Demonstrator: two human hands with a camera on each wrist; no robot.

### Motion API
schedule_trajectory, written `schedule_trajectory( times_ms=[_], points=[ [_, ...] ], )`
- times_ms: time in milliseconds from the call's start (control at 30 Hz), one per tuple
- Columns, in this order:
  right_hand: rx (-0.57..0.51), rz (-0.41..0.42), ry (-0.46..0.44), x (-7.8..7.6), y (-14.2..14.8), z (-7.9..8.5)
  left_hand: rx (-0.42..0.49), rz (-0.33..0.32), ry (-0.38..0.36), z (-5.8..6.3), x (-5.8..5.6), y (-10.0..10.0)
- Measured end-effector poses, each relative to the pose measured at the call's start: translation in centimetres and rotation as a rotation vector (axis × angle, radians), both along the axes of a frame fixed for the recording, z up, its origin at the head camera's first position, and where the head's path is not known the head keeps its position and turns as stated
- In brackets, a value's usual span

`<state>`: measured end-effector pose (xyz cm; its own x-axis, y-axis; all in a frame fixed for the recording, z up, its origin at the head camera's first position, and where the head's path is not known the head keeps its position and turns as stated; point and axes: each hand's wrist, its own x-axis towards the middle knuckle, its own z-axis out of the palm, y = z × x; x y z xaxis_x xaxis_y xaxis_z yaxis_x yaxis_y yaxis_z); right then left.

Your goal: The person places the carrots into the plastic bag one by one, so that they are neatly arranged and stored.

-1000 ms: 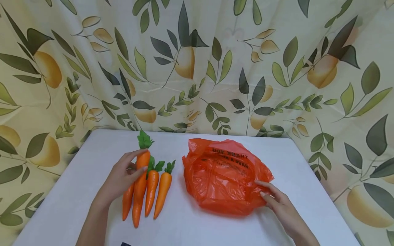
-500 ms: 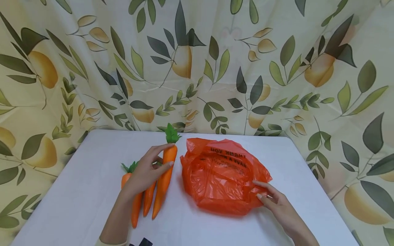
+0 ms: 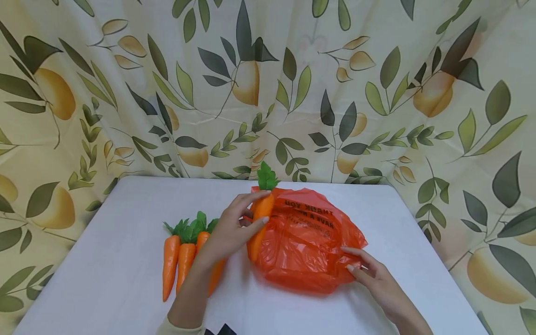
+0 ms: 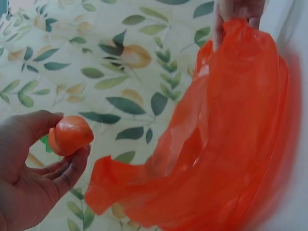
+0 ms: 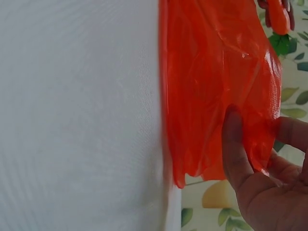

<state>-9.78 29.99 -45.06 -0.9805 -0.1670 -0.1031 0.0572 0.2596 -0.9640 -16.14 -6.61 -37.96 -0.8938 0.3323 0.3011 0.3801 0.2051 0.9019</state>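
My left hand [image 3: 234, 228] grips an orange carrot [image 3: 262, 214] with a green leafy top, up off the table at the left edge of a red plastic bag [image 3: 305, 242]. In the left wrist view the carrot [image 4: 74, 134] is seen end-on between thumb and fingers, apart from the bag [image 4: 231, 125]. On the bag's right side, my right hand [image 3: 374, 274] pinches the plastic; the right wrist view shows the thumb and fingers of that hand [image 5: 264, 178] on either side of the film. Several more carrots [image 3: 170, 265] lie to the left, partly hidden behind my left forearm.
A white table [image 3: 104, 270] bears everything. Behind it hangs a curtain [image 3: 268, 93] printed with leaves and fruit. A small dark object [image 3: 226, 329] shows at the bottom edge, near the left sleeve [image 3: 180, 327].
My left hand has carried the carrot rightwards from the group of carrots to the bag's left edge. The right hand has kept its pinch on the bag, nearly still.
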Motion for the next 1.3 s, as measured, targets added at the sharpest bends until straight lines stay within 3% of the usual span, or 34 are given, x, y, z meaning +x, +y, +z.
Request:
schedule_trajectory(
  times_ms=[233,533,933,1100,1300],
  points=[
    [-0.012,-0.014,-0.057,-0.1,0.0,0.2,0.014,-0.067,-0.040,-0.1,0.0,3.1],
    [-0.021,-0.016,-0.099,-0.1,-0.1,0.4,0.010,-0.079,-0.155,-2.2,-1.0,6.8],
    [0.000,-0.031,-0.103,-0.1,-0.1,0.5,0.003,-0.094,-0.283,-4.6,-2.2,9.9],
    [0.001,-0.033,-0.110,-0.1,-0.1,0.5,0.008,-0.101,-0.322,-4.8,-2.5,10.9],
    [0.005,-0.032,-0.120,0.0,-0.2,0.5,-0.011,-0.089,-0.431,-5.1,-2.7,11.9]
  ],
)
